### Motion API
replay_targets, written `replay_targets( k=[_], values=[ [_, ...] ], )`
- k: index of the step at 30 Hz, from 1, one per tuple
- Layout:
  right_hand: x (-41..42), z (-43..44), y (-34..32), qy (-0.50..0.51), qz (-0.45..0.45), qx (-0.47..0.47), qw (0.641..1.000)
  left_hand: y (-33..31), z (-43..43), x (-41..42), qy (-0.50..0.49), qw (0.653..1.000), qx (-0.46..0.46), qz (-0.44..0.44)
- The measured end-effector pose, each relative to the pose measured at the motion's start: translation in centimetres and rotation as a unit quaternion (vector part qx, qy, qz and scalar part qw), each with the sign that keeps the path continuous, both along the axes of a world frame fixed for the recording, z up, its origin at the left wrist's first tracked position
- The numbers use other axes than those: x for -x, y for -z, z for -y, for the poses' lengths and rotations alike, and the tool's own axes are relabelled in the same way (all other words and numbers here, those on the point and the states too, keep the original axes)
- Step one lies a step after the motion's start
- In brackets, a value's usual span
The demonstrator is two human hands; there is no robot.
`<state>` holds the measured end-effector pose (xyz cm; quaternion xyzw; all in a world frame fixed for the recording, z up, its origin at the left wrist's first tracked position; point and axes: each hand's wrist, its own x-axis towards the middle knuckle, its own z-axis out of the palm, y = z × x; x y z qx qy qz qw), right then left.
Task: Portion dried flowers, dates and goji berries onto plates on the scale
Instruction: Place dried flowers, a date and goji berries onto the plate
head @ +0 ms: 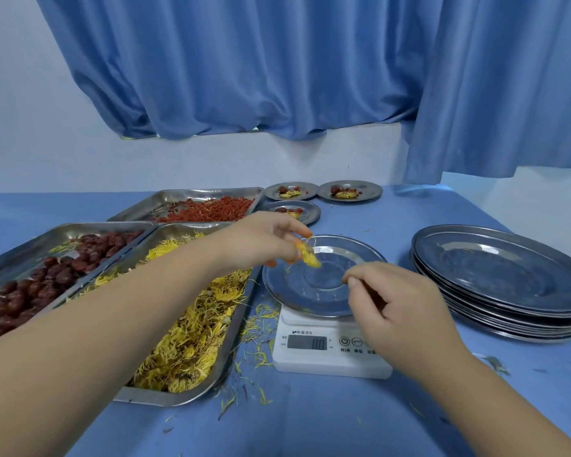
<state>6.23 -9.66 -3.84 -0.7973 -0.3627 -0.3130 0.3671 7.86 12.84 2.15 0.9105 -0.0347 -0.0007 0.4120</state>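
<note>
A blue curtain hangs over a pale wall behind a counter covered in blue cloth. At centre, a white scale carries an empty steel plate. The left hand reaches in from the lower left, its fingers curled round a clump of yellow dried flowers held just above the plate's left part. The right hand sits at the plate's right rim with thumb and forefinger drawn together; whether they pinch anything cannot be told. On the left of the frame lie three steel trays: dates at the far left, more dried flowers in the flower tray beside the scale, goji berries behind them. Loose petals are scattered between that tray and the scale. Three filled plates stand at upper centre, and a stack of plates sits on the right
</note>
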Motion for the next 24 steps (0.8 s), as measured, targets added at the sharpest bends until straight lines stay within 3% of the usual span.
replay_targets(
  k=[3,9,13,15,19,24],
  values=[
    [0.0,0.0,0.0,-0.001,0.0,0.008,1.0,-0.1,0.1,0.1,0.006,0.999,-0.048,0.007],
    [0.3,-0.1,0.0,-0.011,0.001,0.027,1.0,-1.3,-3.1,2.1,-0.036,0.997,-0.06,0.03],
    [0.5,-0.3,0.2,-0.017,-0.002,0.043,0.999,-1.2,-3.9,3.0,-0.077,0.995,0.061,0.021],
    [0.6,-0.4,0.3,-0.018,-0.011,0.05,0.999,-0.6,-3.1,3.0,-0.071,0.995,0.067,0.004],
    [0.7,-0.4,0.3,-0.02,-0.022,0.06,0.998,-0.6,-2.5,2.8,-0.071,0.994,-0.072,0.041],
    [0.7,-0.5,0.3,-0.024,-0.023,0.07,0.997,-1.3,-4.8,3.8,-0.067,0.964,-0.254,0.043]
  ],
)
